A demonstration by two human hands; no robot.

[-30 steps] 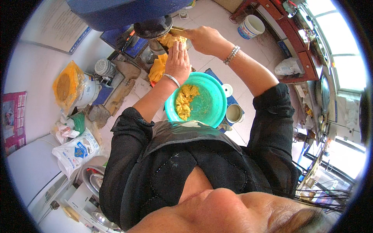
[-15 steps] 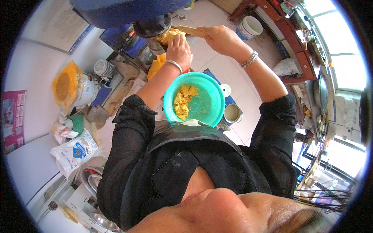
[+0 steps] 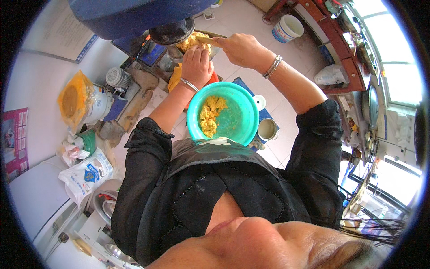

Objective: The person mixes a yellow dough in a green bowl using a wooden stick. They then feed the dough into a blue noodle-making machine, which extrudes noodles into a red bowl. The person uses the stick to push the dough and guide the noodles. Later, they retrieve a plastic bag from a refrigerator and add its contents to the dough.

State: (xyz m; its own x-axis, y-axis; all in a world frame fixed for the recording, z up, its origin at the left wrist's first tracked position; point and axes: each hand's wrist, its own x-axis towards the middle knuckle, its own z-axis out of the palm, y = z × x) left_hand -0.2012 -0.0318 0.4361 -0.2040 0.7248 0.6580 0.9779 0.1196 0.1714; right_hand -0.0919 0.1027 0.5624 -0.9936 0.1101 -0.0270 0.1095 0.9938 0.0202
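Observation:
My right hand (image 3: pixel 244 50) is closed around a flat, light-coloured wooden stick (image 3: pixel 207 40), whose far end meets a lump of yellow dough-like mass (image 3: pixel 191 41) under the dark round head of a blue machine (image 3: pixel 134 15). At the near side of that lump, my left hand (image 3: pixel 197 67) has its fingers together and bent over; what they grip is hidden. Below my left hand stands a turquoise basin (image 3: pixel 245 112), with more yellow dough-like mass (image 3: pixel 211 115) in its left half. A bit of red container (image 3: pixel 212 79) shows between hand and basin.
Right of the basin are a white round lid (image 3: pixel 259 102) and a small pot (image 3: pixel 268 129). A white bucket (image 3: pixel 287 29) stands on the floor by a red-brown desk (image 3: pixel 342 58). Left are a grey motor (image 3: pixel 118 77) and a yellow-covered bucket (image 3: pixel 74 99).
My right hand has moved left and slightly down with the stick, now against the yellow lump. My left hand has shifted slightly left and down.

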